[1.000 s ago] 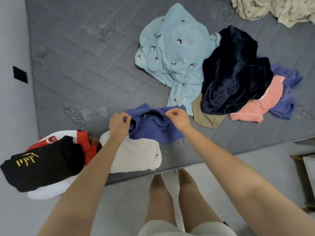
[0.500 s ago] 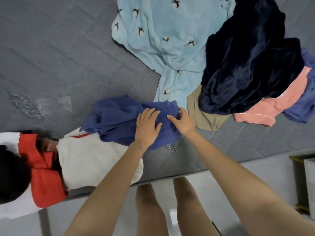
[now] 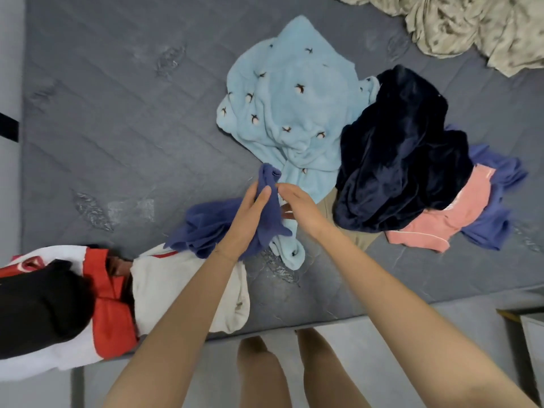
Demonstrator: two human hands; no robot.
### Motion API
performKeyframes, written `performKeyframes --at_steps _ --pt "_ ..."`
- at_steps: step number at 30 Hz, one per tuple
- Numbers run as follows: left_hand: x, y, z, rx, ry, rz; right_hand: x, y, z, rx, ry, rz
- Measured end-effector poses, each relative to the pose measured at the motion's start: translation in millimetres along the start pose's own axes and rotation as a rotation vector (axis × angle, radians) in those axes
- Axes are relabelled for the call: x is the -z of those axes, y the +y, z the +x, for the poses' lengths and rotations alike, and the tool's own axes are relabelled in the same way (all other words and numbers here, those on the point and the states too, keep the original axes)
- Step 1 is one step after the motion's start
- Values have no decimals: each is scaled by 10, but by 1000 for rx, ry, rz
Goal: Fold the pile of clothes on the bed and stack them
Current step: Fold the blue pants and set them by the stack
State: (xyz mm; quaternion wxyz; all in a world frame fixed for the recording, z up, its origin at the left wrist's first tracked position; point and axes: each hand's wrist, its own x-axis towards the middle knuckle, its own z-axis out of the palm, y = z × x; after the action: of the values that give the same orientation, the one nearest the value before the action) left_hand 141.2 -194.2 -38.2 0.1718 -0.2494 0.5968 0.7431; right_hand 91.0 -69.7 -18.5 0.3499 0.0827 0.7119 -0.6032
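A blue-purple garment lies bunched near the front edge of the grey mattress, with one end lifted. My left hand grips that lifted end, and its fingers run up along the cloth. My right hand is flat with straight fingers against the other side of the same fold. Behind lies the unfolded pile: a light blue fleece, a dark navy garment, a pink piece, another blue-purple piece and a tan piece. A folded white garment sits at front left.
At the front left corner, red, black and white clothes overhang the mattress edge. A crumpled beige blanket fills the far right corner. A wall runs along the left side. Some furniture stands on the floor at right.
My hands came together and lifted one end of the blue-purple garment upright between them. My left hand went from pressing flat on it to gripping it. The view pulled back.
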Motion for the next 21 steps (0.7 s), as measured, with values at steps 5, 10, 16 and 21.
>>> performKeyframes --at_steps 5,10,16,21 --pt "-63 873 -303 -137 12 -79 -84 -919 -392 239 52 -110" --pt "-199 1709 -727 -293 7 -119 -170 -1615 -840 319 242 38" --pt "-240 2245 -1183 -407 5 -155 -223 -2108 -1250 420 216 -21" --pt "-204 2601 -1443 -439 -75 -139 -273 -2450 -1458 514 236 -110"
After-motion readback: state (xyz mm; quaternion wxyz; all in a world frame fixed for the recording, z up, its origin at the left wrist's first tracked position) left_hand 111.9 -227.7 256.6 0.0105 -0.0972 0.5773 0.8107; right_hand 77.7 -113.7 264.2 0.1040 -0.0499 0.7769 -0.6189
